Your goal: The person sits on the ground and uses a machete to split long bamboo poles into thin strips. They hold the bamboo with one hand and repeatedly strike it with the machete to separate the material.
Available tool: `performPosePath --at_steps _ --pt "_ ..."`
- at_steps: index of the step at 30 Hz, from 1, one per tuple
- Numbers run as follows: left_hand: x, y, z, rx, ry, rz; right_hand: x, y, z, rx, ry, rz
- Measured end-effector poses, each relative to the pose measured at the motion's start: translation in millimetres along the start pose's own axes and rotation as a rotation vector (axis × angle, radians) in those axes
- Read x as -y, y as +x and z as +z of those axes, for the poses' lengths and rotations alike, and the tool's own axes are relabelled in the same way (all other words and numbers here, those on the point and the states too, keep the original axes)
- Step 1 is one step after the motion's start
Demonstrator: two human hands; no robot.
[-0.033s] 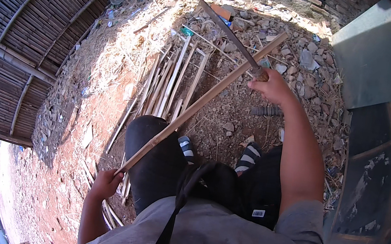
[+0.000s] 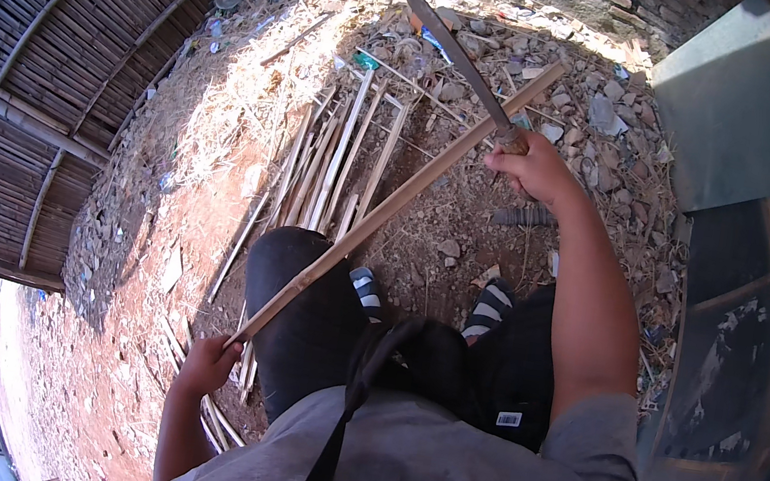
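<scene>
My left hand [image 2: 212, 361] is closed round the near end of a long split bamboo strip [image 2: 378, 218]. The strip slants up to the right across my left knee, its far end over the rubble. In my right hand [image 2: 533, 166] is the wooden handle of a machete [image 2: 460, 61], its long dark blade pointing up and to the left. The blade crosses the strip near the strip's far end; whether the two touch I cannot tell. My fingers partly hide the handle.
Several bamboo strips [image 2: 341, 149] lie on the ground beyond my left knee, more beside my left hand. Stones and litter [image 2: 611, 125] cover the ground ahead. A woven bamboo wall [image 2: 69, 24] stands at left, a brick wall behind, a grey-green panel [image 2: 752, 116] at right.
The machete's tip has swung slightly up and to the right, and the blade has turned to show more of its broad side. The bamboo strip and my left hand have stayed put.
</scene>
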State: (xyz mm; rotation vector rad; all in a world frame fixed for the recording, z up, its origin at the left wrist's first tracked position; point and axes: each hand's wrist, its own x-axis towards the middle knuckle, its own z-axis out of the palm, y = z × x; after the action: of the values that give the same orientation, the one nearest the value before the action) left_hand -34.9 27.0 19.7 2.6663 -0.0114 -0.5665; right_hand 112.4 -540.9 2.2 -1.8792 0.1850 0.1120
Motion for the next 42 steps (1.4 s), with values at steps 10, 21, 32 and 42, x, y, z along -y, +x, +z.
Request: performPosePath --at_steps 10,21,32,42 --pt "10.0 -17.0 0.9 0.078 0.038 -0.085 7.0 3.7 17.6 -0.081 0.503 -0.144" --pt "-27.4 -11.1 53.1 -0.418 0.201 0.184 22.7 -10.4 26.4 0.021 0.344 -0.21" --pt "-28.6 -9.5 50.6 -0.284 0.118 0.159 44.1 -25.0 31.3 0.177 -0.746 -0.228" --pt "-20.1 1.2 40.9 -0.19 0.062 0.147 5.4 0.9 51.1 0.084 -0.484 -0.195"
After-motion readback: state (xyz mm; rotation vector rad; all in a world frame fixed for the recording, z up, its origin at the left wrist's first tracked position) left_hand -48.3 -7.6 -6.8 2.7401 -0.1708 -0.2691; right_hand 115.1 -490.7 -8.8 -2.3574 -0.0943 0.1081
